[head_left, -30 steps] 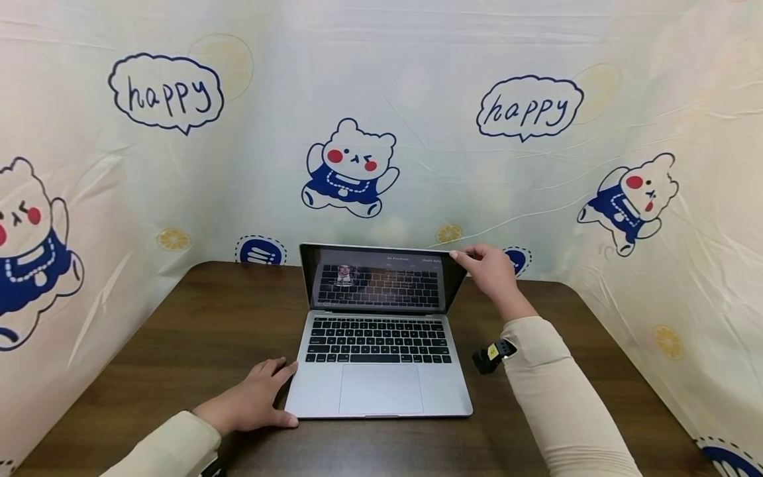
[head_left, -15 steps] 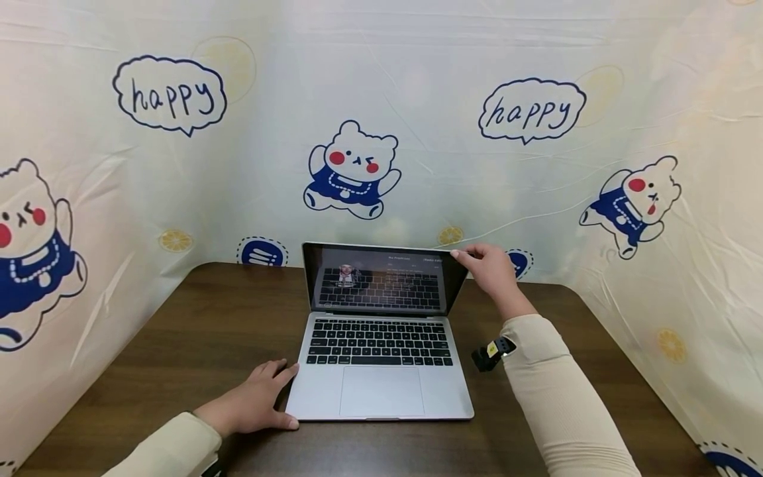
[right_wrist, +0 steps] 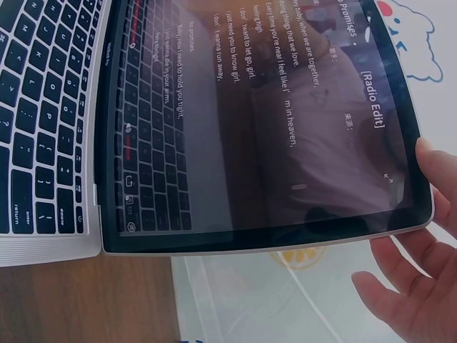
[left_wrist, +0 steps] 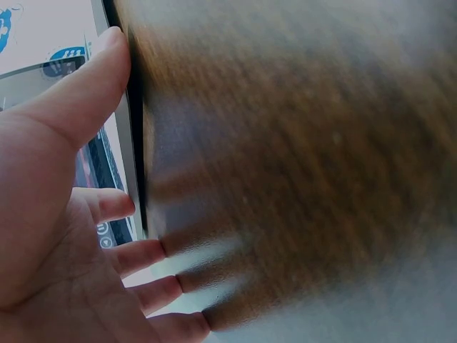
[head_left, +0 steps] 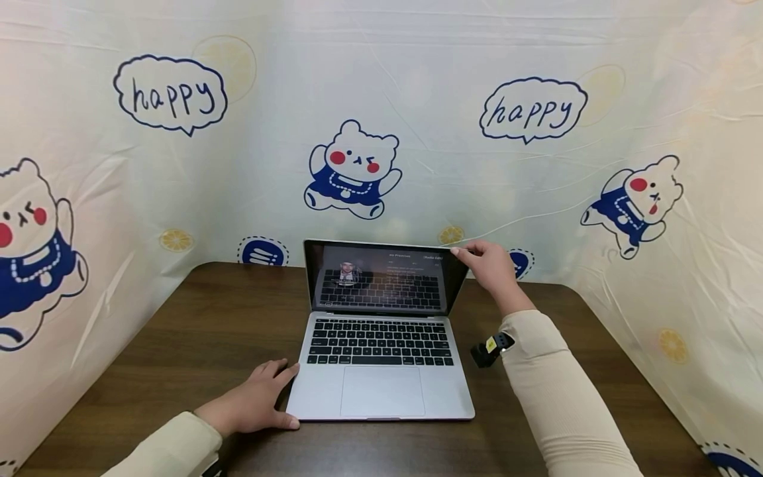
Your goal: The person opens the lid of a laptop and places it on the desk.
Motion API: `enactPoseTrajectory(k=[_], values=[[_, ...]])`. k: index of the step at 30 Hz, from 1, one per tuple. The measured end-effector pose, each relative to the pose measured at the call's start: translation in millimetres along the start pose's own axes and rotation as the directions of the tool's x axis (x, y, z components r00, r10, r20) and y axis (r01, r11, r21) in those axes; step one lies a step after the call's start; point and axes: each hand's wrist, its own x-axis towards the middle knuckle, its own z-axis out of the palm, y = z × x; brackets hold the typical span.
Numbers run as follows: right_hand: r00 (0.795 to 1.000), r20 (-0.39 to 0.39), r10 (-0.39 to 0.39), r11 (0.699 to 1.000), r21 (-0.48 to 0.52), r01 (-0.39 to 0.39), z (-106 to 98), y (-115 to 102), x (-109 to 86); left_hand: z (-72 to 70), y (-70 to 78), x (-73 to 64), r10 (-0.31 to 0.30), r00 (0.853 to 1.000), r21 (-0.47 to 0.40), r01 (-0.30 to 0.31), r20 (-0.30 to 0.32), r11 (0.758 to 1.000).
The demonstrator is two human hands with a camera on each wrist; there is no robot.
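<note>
A silver laptop (head_left: 381, 392) stands unfolded on the brown wooden table. Its screen (head_left: 390, 281) is lit; in the right wrist view it shows lines of text and mirrors the keyboard. My right hand (head_left: 491, 268) pinches the lid's upper right corner, thumb in front and fingers behind. At the laptop's left front corner lies my left hand (head_left: 253, 401). Its thumb touches the front edge and its index finger the left side. The left wrist view shows the other left fingers (left_wrist: 153, 293) spread, their tips down on the tabletop.
Patterned fabric (head_left: 441, 192) with bears and "happy" bubbles hangs behind the table (head_left: 155, 338) and along both sides. A small black device (head_left: 489, 350) is strapped at the right cuff. The lid's top is near the back fabric.
The lid's top edge has risen slightly in the head view, and my right hand has moved up a little with it. My left hand stays at the laptop's corner.
</note>
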Motion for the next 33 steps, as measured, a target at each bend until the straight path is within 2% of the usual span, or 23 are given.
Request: enactPoseTrajectory(k=[33], values=[[0.999,0.020,0.044,0.999,0.019,-0.044,1,0,15.1,0.8,0.2,3.5,-0.014,1.000,0.020,0.014,0.005,1.000]])
